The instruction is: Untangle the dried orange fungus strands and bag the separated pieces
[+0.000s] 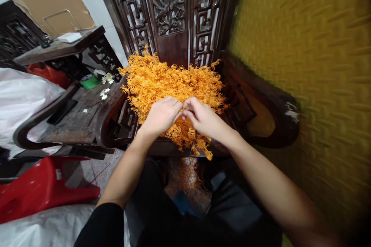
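A large heap of orange artificial flower sprigs point(174, 79) fills the seat of a dark carved wooden chair point(174, 48). Over the front of the heap, my left hand point(162, 115) and my right hand point(204, 119) meet with their fingertips almost touching. Both are closed in a pinch, and a small orange bit of sprig shows between them. Most of that piece is hidden by my fingers. Below my hands, more orange sprigs spill over the front edge of the seat.
To the left stands a wooden side seat point(78, 114) with a green tape roll point(89, 81) and small pale flower pieces point(106, 79). A red plastic stool point(34, 189) and white sacks point(23, 100) lie further left. A yellow textured sheet point(313, 54) rises on the right.
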Demonstrator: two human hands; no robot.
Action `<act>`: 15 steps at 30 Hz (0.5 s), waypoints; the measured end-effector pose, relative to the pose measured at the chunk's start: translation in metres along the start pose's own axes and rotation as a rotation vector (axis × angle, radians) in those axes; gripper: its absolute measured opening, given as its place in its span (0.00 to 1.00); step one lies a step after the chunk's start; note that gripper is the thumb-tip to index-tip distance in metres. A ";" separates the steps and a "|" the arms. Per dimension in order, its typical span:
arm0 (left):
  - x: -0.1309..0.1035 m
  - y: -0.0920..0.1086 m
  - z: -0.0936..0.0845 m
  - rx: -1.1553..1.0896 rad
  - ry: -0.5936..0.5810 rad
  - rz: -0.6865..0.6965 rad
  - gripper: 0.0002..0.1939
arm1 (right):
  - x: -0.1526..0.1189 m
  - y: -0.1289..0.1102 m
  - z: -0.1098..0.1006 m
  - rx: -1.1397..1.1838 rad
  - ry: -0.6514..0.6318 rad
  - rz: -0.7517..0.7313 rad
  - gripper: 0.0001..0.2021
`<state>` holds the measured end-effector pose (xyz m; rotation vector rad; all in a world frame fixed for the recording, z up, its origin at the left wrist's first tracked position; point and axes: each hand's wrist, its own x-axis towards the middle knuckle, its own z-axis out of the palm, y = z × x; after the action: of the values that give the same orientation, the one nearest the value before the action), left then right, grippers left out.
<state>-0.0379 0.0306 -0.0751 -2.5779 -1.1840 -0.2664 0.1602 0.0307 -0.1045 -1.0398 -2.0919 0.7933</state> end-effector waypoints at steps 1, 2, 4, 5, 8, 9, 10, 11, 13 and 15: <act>-0.001 -0.003 0.000 -0.045 -0.005 0.010 0.14 | -0.002 -0.001 -0.004 -0.054 -0.016 0.003 0.06; -0.002 -0.007 0.001 -0.122 -0.015 0.011 0.14 | -0.004 -0.002 -0.008 -0.118 -0.021 -0.004 0.07; -0.006 -0.011 0.001 -0.361 -0.068 -0.004 0.14 | -0.008 -0.004 -0.017 -0.259 -0.005 -0.083 0.11; -0.010 -0.012 0.001 -0.495 -0.102 -0.007 0.13 | -0.009 -0.004 -0.021 -0.326 0.004 -0.160 0.12; -0.021 -0.009 -0.002 -0.716 -0.183 0.011 0.11 | -0.014 0.000 -0.032 -0.505 0.006 -0.414 0.13; -0.025 -0.007 -0.004 -0.711 -0.197 0.015 0.11 | -0.015 0.002 -0.034 -0.551 0.002 -0.479 0.13; -0.028 -0.005 -0.006 -0.677 -0.210 0.012 0.12 | -0.016 0.005 -0.037 -0.572 0.000 -0.530 0.12; -0.032 -0.002 -0.008 -0.628 -0.228 0.006 0.13 | -0.017 0.007 -0.039 -0.566 -0.001 -0.566 0.11; -0.037 0.003 -0.015 -0.525 -0.254 0.002 0.16 | -0.019 0.010 -0.041 -0.498 0.003 -0.600 0.10; -0.042 0.007 -0.022 -0.457 -0.258 0.020 0.18 | -0.020 0.007 -0.042 -0.421 0.006 -0.617 0.09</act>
<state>-0.0604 -0.0109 -0.0671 -3.0954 -1.3085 -0.2268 0.2049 0.0267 -0.0903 -0.5211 -2.4343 0.0446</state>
